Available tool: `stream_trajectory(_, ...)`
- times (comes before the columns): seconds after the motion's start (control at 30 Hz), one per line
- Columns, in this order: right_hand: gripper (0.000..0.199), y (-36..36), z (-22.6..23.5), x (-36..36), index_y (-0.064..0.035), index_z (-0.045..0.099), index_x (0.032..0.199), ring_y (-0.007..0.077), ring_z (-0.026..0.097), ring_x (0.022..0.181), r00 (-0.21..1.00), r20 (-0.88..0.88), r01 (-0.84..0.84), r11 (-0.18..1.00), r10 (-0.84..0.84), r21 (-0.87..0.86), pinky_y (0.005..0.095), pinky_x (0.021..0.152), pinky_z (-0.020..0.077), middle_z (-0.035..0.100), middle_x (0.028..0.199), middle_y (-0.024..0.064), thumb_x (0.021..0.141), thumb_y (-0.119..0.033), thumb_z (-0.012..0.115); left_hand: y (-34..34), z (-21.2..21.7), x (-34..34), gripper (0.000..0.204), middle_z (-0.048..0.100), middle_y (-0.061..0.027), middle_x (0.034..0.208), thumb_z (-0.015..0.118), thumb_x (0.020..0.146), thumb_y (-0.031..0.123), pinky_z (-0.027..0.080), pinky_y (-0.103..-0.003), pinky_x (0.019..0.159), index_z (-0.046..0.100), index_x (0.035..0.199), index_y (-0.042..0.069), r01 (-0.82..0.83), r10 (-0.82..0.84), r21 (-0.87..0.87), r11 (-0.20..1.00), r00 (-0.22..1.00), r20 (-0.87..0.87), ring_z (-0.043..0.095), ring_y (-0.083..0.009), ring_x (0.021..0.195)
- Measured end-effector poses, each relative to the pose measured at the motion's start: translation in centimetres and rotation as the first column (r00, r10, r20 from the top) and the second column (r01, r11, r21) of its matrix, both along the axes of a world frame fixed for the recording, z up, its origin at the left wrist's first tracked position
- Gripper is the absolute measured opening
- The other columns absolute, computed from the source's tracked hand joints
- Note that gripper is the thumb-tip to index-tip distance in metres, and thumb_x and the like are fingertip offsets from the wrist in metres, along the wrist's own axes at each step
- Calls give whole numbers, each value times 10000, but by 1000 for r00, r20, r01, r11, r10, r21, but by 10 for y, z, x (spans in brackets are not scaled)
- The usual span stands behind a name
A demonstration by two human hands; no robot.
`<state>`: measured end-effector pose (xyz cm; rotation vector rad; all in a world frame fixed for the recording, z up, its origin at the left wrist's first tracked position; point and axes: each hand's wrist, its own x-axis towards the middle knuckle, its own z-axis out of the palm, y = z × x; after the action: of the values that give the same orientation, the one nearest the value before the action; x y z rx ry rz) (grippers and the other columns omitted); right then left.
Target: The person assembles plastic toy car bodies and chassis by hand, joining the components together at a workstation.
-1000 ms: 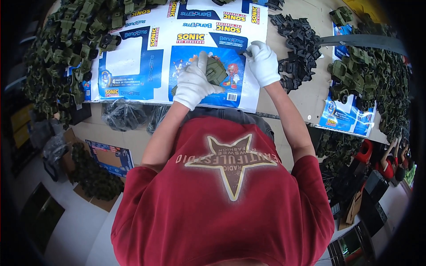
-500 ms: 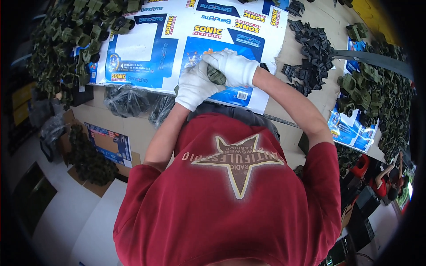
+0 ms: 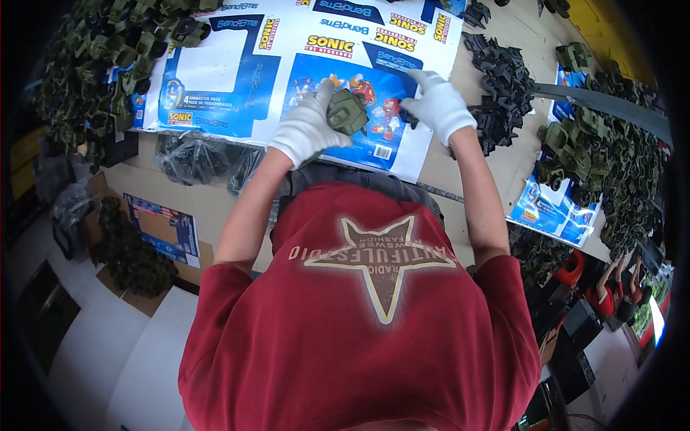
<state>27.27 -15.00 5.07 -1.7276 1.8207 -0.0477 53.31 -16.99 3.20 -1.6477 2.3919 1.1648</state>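
My left hand [image 3: 310,129], in a white glove, grips an olive-green plastic toy vehicle [image 3: 347,113] between thumb and fingers, just above a printed cardboard sheet [image 3: 287,85]. To the right of it, my right hand [image 3: 440,104], gloved as well, is held apart from the toy with thumb and fingers spread. A small dark patch shows by its thumb tip; whether that is a loose part or print on the sheet I cannot tell. Nearest to this hand on the right lies a heap of black plastic parts [image 3: 496,86].
Olive-green toy vehicles are piled at the far left [image 3: 100,65] and on the right [image 3: 575,151]. A grey strap-like bar [image 3: 604,97] crosses the table on the right. Plastic bags [image 3: 190,158] hang below the table edge; a cardboard box [image 3: 136,287] stands lower left. Other people [image 3: 611,294] are at far right.
My hands were clasped together around the green toy. The right hand has let go and moved right, its fingers spreading, while the left keeps the toy, now more exposed.
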Motion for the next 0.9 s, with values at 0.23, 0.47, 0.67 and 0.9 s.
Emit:
stream_trajectory(0.23, 678, 54, -39, 6, -79, 579, 1286, 345, 652, 1047, 949, -224, 211, 975, -220, -65, 408, 870, 535, 614, 1201, 171, 764, -470, 761, -15, 10, -8, 902, 677, -181, 1151, 890, 594, 299, 496, -330, 936, 499, 1361, 29, 24, -18, 256, 966, 1000, -25, 644, -305, 1082)
stream_trajectory(0.47, 393, 40, -36, -10, -5, 620, 1212, 86, 573, 627, 382, 665, 471, 754, -642, 457, 207, 556, 467, 677, 875, 70, 987, -325, 581, -9, 11, -9, 861, 684, -138, 1133, 893, 603, 317, 501, -308, 917, 536, 1338, 43, 89, 45, 366, 926, 938, -344, 650, -220, 1037)
stream_trajectory(0.67, 379, 28, -4, 9, -14, 651, 1188, 66, 527, 663, 499, 705, 390, 857, -504, 337, 202, 546, 399, 684, 952, 44, 1017, -324, 518, -13, 45, -24, 997, 682, -173, 1145, 884, 587, 426, 498, -289, 934, 481, 1397, 6, 197, -75, 293, 936, 923, -378, 654, -232, 1055)
stream_trajectory(0.9, 575, 37, 2, -5, 14, 502, 1394, 172, 504, 1215, 129, 964, 134, 968, -231, 214, 302, 991, 419, 587, 1295, 91, 997, -399, 553, -12, 65, -30, 1015, 686, -174, 1141, 884, 590, 486, 500, -280, 921, 500, 1352, -64, 74, 64, 376, 923, 938, -342, 661, -222, 1026)
